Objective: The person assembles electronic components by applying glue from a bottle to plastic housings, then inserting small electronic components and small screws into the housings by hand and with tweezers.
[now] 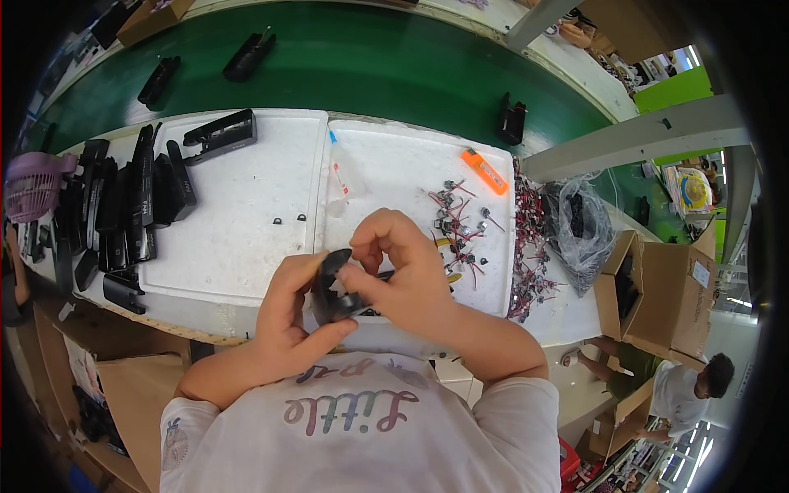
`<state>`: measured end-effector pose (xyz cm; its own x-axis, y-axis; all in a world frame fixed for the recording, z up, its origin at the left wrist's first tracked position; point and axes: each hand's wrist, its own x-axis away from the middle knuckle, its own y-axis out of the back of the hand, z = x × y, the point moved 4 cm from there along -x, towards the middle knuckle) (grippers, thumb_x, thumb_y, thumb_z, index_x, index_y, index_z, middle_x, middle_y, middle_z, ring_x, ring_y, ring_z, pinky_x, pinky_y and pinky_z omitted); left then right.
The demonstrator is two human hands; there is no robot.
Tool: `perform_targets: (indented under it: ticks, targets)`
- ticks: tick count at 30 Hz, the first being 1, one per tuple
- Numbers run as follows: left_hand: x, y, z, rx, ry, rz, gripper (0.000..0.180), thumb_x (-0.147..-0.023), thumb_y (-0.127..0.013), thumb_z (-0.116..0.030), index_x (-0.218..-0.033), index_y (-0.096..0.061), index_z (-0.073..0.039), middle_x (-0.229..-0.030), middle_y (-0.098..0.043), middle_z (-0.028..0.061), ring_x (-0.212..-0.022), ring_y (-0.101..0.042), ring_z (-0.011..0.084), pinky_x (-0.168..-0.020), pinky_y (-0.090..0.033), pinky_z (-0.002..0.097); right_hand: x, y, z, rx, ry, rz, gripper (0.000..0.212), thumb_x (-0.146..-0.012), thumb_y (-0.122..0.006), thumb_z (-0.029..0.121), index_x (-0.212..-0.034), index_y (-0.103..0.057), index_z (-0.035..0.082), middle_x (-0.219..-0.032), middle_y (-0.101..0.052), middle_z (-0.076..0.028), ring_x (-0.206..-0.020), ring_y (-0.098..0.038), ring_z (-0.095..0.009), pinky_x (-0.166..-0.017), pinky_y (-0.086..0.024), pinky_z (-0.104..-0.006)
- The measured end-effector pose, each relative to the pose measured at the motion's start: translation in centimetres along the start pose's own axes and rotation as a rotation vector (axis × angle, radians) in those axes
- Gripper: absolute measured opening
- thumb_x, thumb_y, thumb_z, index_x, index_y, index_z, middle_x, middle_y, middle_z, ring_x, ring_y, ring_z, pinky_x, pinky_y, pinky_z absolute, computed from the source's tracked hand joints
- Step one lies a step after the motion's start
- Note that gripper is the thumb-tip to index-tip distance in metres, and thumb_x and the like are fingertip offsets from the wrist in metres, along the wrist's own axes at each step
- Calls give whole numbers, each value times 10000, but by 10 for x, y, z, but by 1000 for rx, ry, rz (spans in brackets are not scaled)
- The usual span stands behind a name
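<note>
Close to my body, over the near edge of the white foam boards, my left hand grips a black curved plastic housing with its hollow side toward the right. The fingers and thumb of my right hand are bent together at the housing's opening, thumb tip against its inside. Whatever small part they may hold is hidden. Just beyond and right of that hand lie several small metal parts with red and black wires. Two tiny black pieces rest on the left board.
Black housings are piled at left beside a purple basket. A glue bottle and orange cutter lie on the right board, near a plastic bag. A green conveyor carries housings. A person is at lower right.
</note>
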<state>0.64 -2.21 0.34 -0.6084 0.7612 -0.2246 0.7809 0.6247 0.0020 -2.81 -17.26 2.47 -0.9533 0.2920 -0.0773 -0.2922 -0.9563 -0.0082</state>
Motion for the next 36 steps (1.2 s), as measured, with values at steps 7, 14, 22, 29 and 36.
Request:
perform_targets:
  ticks: [7, 14, 22, 29, 36]
  targets:
    - [-4, 4, 0, 384, 234, -67, 566, -836, -570, -80, -1316, -278, -12, -1131, -529, 156, -971, -566, 207, -842, -454, 321, -35, 9, 6, 348, -173, 250, 91, -777, -647, 66, -814, -569, 37, -675, -509, 20, -601, -438, -48, -521, -367, -203]
    - [-1, 23, -11, 633, 610, -198, 503, -892, -425, -388, -1199, -406, 9, -923, -600, 197, -691, -624, 221, -574, -499, 287, -78, 18, 1, 1243, 738, 300, 254, -709, -551, 96, -940, -644, 144, -715, -483, -42, -678, -531, -212, -619, -419, -319]
    - [0, 21, -6, 684, 626, -179, 518, -884, -442, -397, -1198, -410, 14, -924, -601, 209, -692, -627, 229, -569, -506, 293, -86, 17, -3, 1311, 575, 399, 206, -699, -636, 90, -888, -560, 120, -756, -515, -44, -672, -537, -173, -608, -422, -290]
    - [-2, 15, -11, 765, 577, -78, 515, -879, -485, -339, -1240, -381, 13, -936, -598, 231, -723, -643, 245, -617, -540, 304, -35, 39, 40, 376, 293, -39, 238, -711, -661, 135, -897, -554, 33, -830, -564, -78, -660, -520, -125, -594, -421, -237]
    - [-2, 8, -13, 797, 592, -29, 510, -891, -490, -327, -1268, -362, -8, -964, -592, 227, -754, -650, 241, -629, -545, 290, -8, 22, 53, 225, 365, 206, 272, -732, -679, 157, -897, -586, -38, -761, -593, -98, -622, -542, -126, -553, -413, -233]
